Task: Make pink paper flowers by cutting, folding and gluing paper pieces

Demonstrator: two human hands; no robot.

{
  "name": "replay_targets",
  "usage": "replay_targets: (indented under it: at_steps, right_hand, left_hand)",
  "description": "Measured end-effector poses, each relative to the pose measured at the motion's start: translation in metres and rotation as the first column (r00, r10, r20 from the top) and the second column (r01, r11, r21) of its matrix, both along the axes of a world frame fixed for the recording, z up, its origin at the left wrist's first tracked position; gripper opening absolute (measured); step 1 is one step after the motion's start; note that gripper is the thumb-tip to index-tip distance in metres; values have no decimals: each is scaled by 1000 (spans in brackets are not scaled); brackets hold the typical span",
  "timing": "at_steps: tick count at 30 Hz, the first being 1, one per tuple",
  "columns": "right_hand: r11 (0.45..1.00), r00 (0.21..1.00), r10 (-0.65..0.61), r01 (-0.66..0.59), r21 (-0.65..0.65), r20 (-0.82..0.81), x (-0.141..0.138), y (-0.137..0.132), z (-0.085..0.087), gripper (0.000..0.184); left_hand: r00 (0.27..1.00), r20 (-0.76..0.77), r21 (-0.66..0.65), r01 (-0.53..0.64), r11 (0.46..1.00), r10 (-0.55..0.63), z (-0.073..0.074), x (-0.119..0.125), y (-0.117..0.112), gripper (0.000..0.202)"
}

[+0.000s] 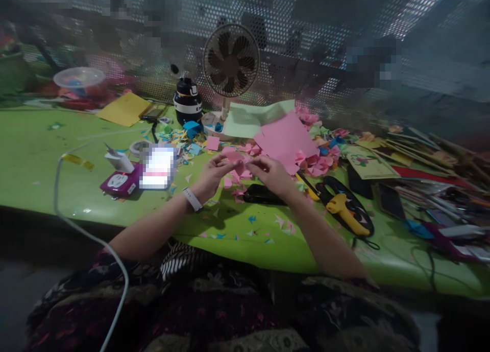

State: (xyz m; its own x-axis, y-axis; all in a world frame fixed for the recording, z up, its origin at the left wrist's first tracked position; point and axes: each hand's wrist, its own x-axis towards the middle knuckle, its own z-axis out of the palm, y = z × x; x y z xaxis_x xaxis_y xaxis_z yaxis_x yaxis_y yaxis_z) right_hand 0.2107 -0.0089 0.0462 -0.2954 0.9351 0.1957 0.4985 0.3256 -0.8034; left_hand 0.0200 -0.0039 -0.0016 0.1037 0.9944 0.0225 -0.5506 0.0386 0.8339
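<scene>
Over the middle of the table, my left hand (211,176) and my right hand (271,174) meet at a small piece of pink paper (239,166). Fingers and thumb of each hand are pinched at its edges. Behind the right hand lies a large pink paper sheet (285,137), partly over a pale green sheet (245,118). Loose pink paper pieces lie under and around the fingers, hard to tell apart from the held one. A square pink paper (213,143) sits beyond my left hand. Beneath my right wrist is a black object (264,194).
A lit phone (157,167) and a purple power socket (121,182) stand left. Behind are a black bottle (188,102) and a fan (231,61). To the right lie a yellow glue gun (347,214) and a dark phone (389,201). Paper scraps litter the green table (214,244).
</scene>
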Motion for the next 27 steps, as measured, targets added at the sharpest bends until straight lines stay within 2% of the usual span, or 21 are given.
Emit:
replay_targets:
  at_steps: [3, 9, 13, 17, 20, 23, 25, 27]
  right_hand:
    - [998, 998, 59, -59, -13, -2, -16, -7, -2, 53]
    - [999, 997, 46, -48, -18, -68, -13, -7, -3, 58]
    - [998, 994, 54, -56, -20, -95, -12, -5, -3, 59]
    - [999, 985, 30, -32, -10, -168, -10, 1, -5, 54]
    - [999, 986, 19, -23, -23, -167, -4, 9, -9, 50]
    - [999, 998, 43, -44, -25, -47, 4, 20, -12, 41]
    - [997, 992, 76, -72, -38, 103, 5, 26, -13, 31]
    - [994, 951, 106, -96, -51, 292, 1, 30, -12, 21]
  left_hand:
    - [998, 40, -9, 40, 999, -39, 3, 4, -5, 30]
    - [990, 90, -19, 115, 993, -113, 7, 4, -7, 13]
    - [992, 15, -20, 127, 992, -127, 8, -2, -4, 20]
    - [977, -136, 15, 169, 986, -165, 10, -11, 1, 28]
    - [981, -174, 36, 95, 995, -87, 10, -16, 6, 24]
    - [985, -166, 35, -29, 999, 35, 10, -19, 11, 20]
    - [980, -174, 31, -91, 995, 95, 9, -21, 14, 17]
    - [971, -197, 32, -135, 990, 138, 8, -22, 16, 14]
